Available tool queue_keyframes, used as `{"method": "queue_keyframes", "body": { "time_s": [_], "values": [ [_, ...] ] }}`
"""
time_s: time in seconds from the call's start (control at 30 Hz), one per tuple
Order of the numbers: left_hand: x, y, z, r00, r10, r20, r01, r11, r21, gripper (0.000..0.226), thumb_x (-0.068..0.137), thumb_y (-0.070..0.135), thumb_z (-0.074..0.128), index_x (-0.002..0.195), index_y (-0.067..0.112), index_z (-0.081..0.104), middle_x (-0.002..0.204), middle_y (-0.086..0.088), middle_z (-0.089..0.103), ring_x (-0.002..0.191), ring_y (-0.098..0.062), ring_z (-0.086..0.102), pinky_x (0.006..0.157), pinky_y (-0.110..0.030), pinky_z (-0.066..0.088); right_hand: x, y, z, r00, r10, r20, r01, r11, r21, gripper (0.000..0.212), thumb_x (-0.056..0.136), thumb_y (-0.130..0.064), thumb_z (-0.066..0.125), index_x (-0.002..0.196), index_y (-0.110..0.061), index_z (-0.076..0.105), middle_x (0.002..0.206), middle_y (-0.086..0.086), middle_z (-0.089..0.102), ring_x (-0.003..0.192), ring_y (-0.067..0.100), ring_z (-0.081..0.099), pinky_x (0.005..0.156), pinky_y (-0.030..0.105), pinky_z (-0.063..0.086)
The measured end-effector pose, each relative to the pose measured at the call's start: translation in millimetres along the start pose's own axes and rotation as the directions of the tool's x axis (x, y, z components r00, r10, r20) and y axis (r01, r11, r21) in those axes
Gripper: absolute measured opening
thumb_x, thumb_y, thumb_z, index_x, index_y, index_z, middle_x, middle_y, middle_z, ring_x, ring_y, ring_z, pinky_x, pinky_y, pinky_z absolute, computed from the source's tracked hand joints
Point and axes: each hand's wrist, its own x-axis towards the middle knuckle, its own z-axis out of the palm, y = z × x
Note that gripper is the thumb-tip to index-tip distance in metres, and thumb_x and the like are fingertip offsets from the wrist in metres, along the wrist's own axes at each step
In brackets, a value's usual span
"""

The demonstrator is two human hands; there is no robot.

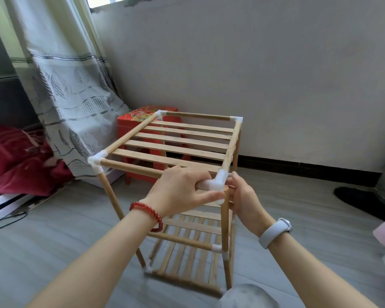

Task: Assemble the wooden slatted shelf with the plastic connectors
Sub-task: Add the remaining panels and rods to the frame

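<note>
shelf (176, 143) standing upright on the floor (65, 230), near the wall (253, 63), two slatted tiers visible: top tier of slats (182, 141) and a lower tier (187, 247). white plastic connectors at all top corners: far left (161, 114), far right (236, 119), near left (96, 161), near right connector (216, 182).

step in hand, judged: seating the near right top corner, looks like the last joint of the top frame. left hand (180, 192) wrapped over the front rail (131, 167) right at that connector, fingers (200, 185) curled round rail end and connector sleeve, thumb underneath. right hand (242, 196) beside the near right post (225, 223) just under the connector, fingers mostly hidden behind the post, seems to grip it but cannot tell for sure. red bead bracelet (149, 215) on left wrist, pale grey band (276, 232) on right wrist.

progress: frame looks almost whole, posts and lower connector (217, 248) in place.

next move, judged: needs a firm push, rail into connector and connector down onto post, keeping post straight so the joint does not bind; then a check of the other corners for gaps. risk: shelf tipping or a lower joint popping if pressed off-axis.

around: red stool (131, 130) behind shelf, patterned curtain (71, 96) to the left, red bedding (13, 156) far left.
</note>
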Motion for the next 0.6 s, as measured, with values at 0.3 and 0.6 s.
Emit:
{"method": "queue_keyframes", "body": {
  "time_s": [0.3, 0.6],
  "values": [
    [-7, -19, 2, 0.989, 0.087, -0.120, -0.078, 0.994, 0.078, 0.052, 0.081, 0.062, 0.039, 0.079, 0.016, 0.062, 0.067, 0.006, 0.057, 0.059, -0.010, 0.048, 0.062, -0.011, 0.026, -18, -29, 7, 0.949, -0.285, -0.135, 0.173, 0.828, -0.533, 0.064, 0.086, -0.058, 0.031, 0.090, -0.004, 0.065, 0.087, 0.008, 0.067, 0.082, 0.018, 0.062, 0.071, 0.022, 0.044],
    [-4, 4, 1, 0.994, -0.096, -0.048, 0.101, 0.989, 0.109, 0.060, 0.075, 0.083, 0.015, 0.058, 0.029, 0.037, 0.056, 0.012, 0.044, 0.054, -0.004, 0.042, 0.064, -0.023, 0.028, 2, -42, 2, 0.950, 0.313, -0.021, -0.311, 0.949, 0.056, 0.042, 0.094, -0.043, 0.048, 0.106, -0.005, 0.060, 0.090, 0.011, 0.069, 0.079, 0.021, 0.062, 0.070, 0.032, 0.048]
  ]
}}
